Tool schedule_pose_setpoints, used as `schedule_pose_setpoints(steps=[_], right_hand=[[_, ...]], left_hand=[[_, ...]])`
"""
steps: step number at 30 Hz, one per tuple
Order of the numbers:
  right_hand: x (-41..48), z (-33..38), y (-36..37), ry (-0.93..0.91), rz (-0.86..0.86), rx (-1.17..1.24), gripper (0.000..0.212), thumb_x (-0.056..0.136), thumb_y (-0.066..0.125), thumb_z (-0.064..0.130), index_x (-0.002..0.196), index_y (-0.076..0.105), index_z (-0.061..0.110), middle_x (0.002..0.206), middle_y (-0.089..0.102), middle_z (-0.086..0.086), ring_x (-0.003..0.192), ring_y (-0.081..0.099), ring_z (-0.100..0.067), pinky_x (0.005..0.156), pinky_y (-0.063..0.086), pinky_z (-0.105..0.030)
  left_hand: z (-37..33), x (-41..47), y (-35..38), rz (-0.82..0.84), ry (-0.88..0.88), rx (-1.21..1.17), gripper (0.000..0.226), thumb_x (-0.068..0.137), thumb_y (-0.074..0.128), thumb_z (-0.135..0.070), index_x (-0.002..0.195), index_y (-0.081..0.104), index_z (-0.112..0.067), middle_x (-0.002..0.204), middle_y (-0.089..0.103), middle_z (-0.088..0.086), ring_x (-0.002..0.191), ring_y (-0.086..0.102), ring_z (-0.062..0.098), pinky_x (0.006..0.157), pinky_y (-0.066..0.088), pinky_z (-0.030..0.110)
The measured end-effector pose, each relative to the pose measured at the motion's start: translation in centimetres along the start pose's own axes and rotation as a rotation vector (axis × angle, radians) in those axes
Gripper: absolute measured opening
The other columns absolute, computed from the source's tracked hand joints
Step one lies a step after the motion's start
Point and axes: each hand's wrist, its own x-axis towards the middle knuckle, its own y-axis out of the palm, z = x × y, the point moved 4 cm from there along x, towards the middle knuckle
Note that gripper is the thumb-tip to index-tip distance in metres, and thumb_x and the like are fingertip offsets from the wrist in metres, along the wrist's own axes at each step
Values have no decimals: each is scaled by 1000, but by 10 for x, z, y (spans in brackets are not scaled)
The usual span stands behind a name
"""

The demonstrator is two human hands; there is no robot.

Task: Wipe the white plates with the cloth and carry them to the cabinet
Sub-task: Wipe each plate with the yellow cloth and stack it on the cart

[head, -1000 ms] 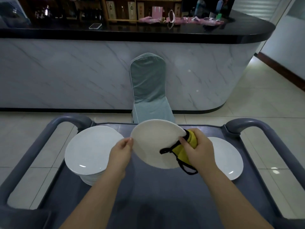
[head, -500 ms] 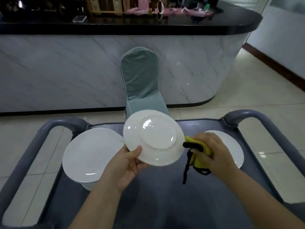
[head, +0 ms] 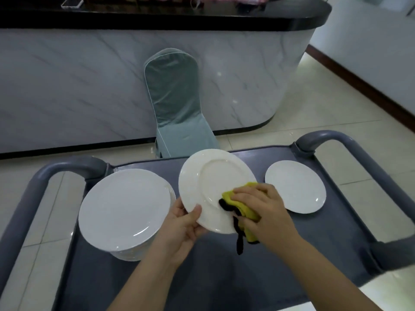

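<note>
Three lots of white plates: one stack (head: 125, 209) on the left side of the grey cart (head: 213, 277), one single plate (head: 295, 186) flat on the right side, and one held plate (head: 215, 178) up off the cart top between those two, tilted toward the camera. Can't count the stack, edges too blurry, just clearly more than a couple. One yellow cloth (head: 248, 213), bunched up, with a black strap (head: 239, 241) dangling off it below the held plate's lower edge. Two hands. Left hand (head: 182, 227) gripping the held plate at its lower left rim, thumb flat on the near face and the other fingers curled round behind, mostly hidden. Right hand (head: 262, 205) on top of the cloth, fingers (head: 244, 195) bent close over it and pressing it onto the lower right part of the plate's face. Two curved handles (head: 67, 169) on the cart, one per end. Beyond that, one chair (head: 177, 104) in a teal cover, pushed up against a marble-fronted bench (head: 157, 63) with a dark top, and one phone (head: 72, 2) up on it, far left.
</note>
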Motion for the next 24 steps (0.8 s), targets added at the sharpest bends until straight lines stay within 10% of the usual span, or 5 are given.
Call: schedule_pose_setpoints(steps=[4,12,17,24], right_hand=[[32,-26,-2,395,-129,-56,29,87,70,34,110,68,17,116,62,-1,102,45,-29,91,41,-43],[-13,13,30,11,-102,-7,35,77,77,25,111,71,21,114,62,4,99,49,-20,90,45,-37],[6,-42,-1,560,-274,-49,29,88,67,37,113,68,23,112,57,-1,104,40,-25,93,41,-48],[-10,21,43,0,-139,-24,31,83,70,36,112,70,24,113,61,5,104,49,-21,91,42,-35]], left_hand=[[5,-5,2,34,23,190,51,75,66,-6,124,55,-12,120,67,14,106,66,31,74,59,42],[-6,-1,-14,-3,109,150,49,77,64,-8,126,54,-9,119,68,13,107,66,30,79,59,46],[21,-7,-5,125,1,210,51,80,72,-5,127,53,-11,118,68,10,105,67,27,73,58,37],[4,-1,-19,38,44,139,47,79,63,-5,125,55,-13,121,66,15,108,65,33,77,59,44]])
